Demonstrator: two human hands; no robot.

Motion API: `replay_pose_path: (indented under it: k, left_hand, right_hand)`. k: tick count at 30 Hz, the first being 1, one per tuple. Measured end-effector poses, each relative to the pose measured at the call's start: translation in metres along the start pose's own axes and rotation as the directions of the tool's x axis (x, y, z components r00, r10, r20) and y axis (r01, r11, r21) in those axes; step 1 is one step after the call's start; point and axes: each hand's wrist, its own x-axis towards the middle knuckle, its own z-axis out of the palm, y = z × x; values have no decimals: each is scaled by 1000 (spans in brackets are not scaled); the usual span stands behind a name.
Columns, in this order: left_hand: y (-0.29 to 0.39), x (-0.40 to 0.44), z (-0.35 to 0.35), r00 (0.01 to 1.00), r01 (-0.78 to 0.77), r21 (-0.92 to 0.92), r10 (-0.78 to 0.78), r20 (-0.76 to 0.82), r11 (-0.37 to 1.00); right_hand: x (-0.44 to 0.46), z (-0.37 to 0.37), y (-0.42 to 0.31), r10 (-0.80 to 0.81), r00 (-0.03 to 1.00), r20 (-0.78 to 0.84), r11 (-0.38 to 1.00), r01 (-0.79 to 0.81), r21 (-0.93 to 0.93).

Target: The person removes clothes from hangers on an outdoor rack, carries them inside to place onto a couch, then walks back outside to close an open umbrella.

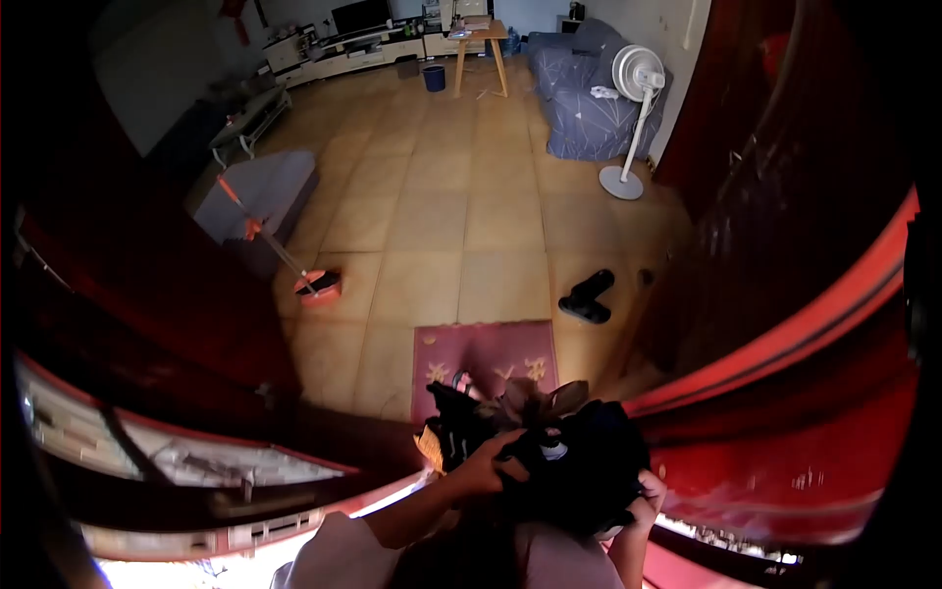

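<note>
A bulky black cloth bundle (589, 456) is held close in front of my body. My left hand (481, 466) is closed on its left side, with the fingertips partly lost in the dark folds. At the bundle's lower right edge, my right hand (646, 499) grips it with bent fingers. Some brownish, crumpled material (535, 401) shows along the top. A small orange-yellow piece (430, 449) sticks out at the left. Whether these are separate items cannot be made out.
A dark red mat (481, 344) lies inside the doorway between dark red doors. Black slippers (589, 297) lie right of it; an orange dustpan (319, 290) stands left. Farther in are a white fan (638, 118), a blue-covered sofa (589, 123), a wooden table (481, 39) and a bin (434, 79).
</note>
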Motion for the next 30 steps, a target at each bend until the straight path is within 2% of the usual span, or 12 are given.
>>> replay_pose_path:
  k: [1, 4, 8, 10, 11, 13, 14, 17, 20, 24, 25, 30]
  left_hand:
    - [-29, 10, -19, 1000, -9, -20, 8, -26, 1000]
    - [-68, 50, -81, 998, 34, -466, -58, -37, 884]
    - [-5, 103, -162, 966, 144, -358, -209, -152, 923]
    - [60, 142, -204, 930, 154, -446, -282, -237, 882]
    - [70, 151, -222, 921, 118, -392, -248, -299, 912]
    - [57, 164, -258, 914, -26, 84, 58, -401, 996]
    - [57, 171, -269, 890, -64, 133, 117, -441, 989]
    - [89, 191, -303, 884, -30, 166, 104, -455, 986]
    - [93, 213, -335, 868, -33, 214, 135, -479, 976]
    - [92, 258, -387, 833, 8, 228, 120, -541, 974]
    - [96, 274, -402, 797, -63, 295, 226, -560, 953]
    - [101, 349, -470, 731, -23, 240, 181, -658, 970]
  right_hand:
    - [17, 15, 3, 93, 991, -97, 994, -88, 60]
    - [102, 48, 34, 48, 998, -35, 994, -45, 95]
    - [213, 107, 13, 357, 924, 139, 926, -369, 75]
    - [274, 141, 24, 241, 939, 247, 968, -250, 5]
    - [298, 153, 26, 236, 925, 299, 969, -247, -2]
    - [332, 186, 26, 258, 926, 276, 964, -265, -14]
    - [346, 195, 29, 251, 905, 343, 961, -275, 21]
    - [392, 223, 31, 217, 817, 534, 948, -306, 83]
    - [444, 247, 44, 288, 817, 500, 943, -333, 2]
    - [536, 282, 79, 262, 755, 601, 950, -312, -23]
    - [554, 293, 90, 285, 801, 527, 940, -340, 9]
    - [680, 353, 90, 350, 783, 513, 911, -413, 10]
